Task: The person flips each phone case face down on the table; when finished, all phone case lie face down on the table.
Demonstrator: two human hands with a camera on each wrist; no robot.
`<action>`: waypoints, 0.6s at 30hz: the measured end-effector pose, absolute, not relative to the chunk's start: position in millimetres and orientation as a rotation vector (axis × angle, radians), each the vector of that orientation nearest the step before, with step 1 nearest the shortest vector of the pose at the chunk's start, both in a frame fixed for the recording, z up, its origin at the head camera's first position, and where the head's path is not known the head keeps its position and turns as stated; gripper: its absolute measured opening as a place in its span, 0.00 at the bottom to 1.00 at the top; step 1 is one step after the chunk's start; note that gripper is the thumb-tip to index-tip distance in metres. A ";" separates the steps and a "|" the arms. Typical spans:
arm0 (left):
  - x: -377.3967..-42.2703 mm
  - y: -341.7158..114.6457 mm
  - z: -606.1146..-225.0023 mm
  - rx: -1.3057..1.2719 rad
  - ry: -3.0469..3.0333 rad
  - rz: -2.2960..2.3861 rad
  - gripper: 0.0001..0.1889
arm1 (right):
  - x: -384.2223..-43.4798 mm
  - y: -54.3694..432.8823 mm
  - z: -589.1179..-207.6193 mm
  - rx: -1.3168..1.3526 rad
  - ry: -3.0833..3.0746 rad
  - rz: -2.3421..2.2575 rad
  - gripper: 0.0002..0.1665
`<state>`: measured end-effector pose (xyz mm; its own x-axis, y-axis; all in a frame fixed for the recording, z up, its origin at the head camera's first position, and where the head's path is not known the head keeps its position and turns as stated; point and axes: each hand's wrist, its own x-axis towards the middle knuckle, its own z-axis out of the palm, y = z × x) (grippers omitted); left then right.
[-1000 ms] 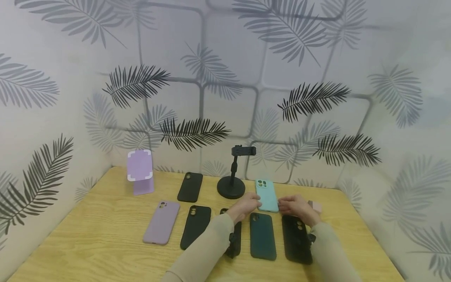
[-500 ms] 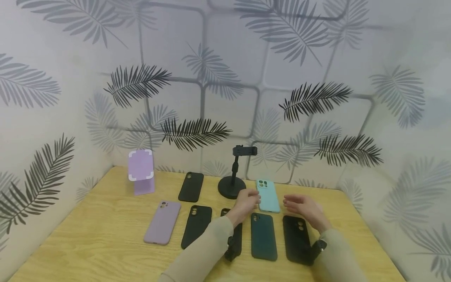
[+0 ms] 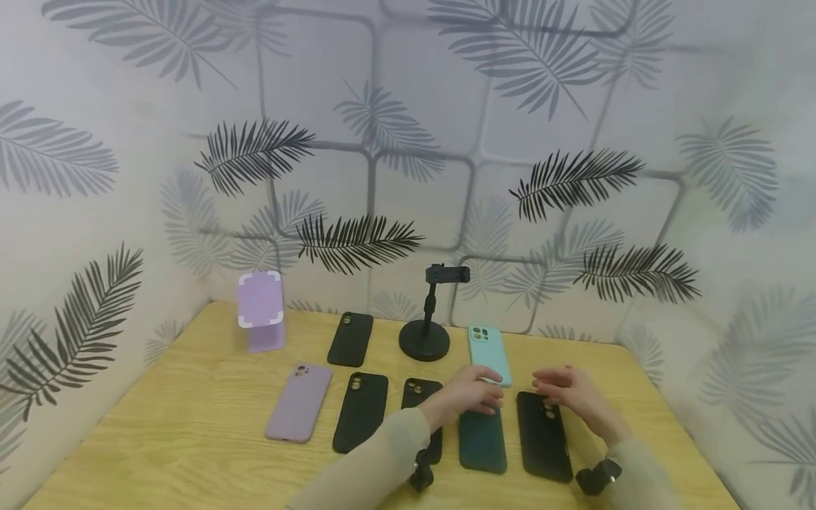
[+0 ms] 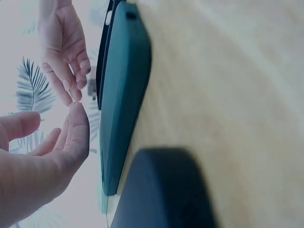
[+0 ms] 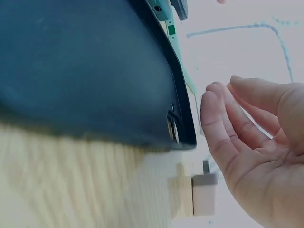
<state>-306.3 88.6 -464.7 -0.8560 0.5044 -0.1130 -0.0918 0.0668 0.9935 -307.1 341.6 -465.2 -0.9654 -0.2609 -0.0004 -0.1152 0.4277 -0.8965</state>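
My left hand [image 3: 468, 392] hovers over the upper end of the dark green phone case [image 3: 482, 443], its fingers loosely bent and holding nothing. The near end of the turquoise phone case [image 3: 489, 354] lies just beyond those fingers. Above the camera end of the rightmost black phone case [image 3: 544, 443] is my right hand [image 3: 579, 400], also without anything in it. The right wrist view shows its relaxed fingers [image 5: 221, 121] apart from that black case [image 5: 95, 71]. In the left wrist view, the left hand [image 4: 45, 166] is beside the dark green case [image 4: 121, 95], not gripping it.
More cases lie left: black ones [image 3: 360, 414] [image 3: 350, 340] [image 3: 421, 395] and a lilac one [image 3: 298, 404]. A black phone stand [image 3: 425, 342] and a purple stand [image 3: 261, 301] stand near the wall. A small pink-and-grey block [image 5: 204, 194] sits beyond the rightmost black case.
Both hands have drawn back from the sides of the turquoise case. The left came nearer, over the dark green case; the right moved rightward and nearer. The cases stay in place.
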 end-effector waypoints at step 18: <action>-277.8 98.8 -462.9 0.511 1.804 1.719 0.26 | -265.8 384.0 -467.5 -0.319 2.510 -1.343 0.29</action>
<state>-277.8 98.8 -462.9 -0.7529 0.6405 -0.1515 -0.1202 0.0924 0.9884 -265.8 384.0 -467.5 -0.9376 -0.3198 -0.1368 -0.0636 0.5443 -0.8365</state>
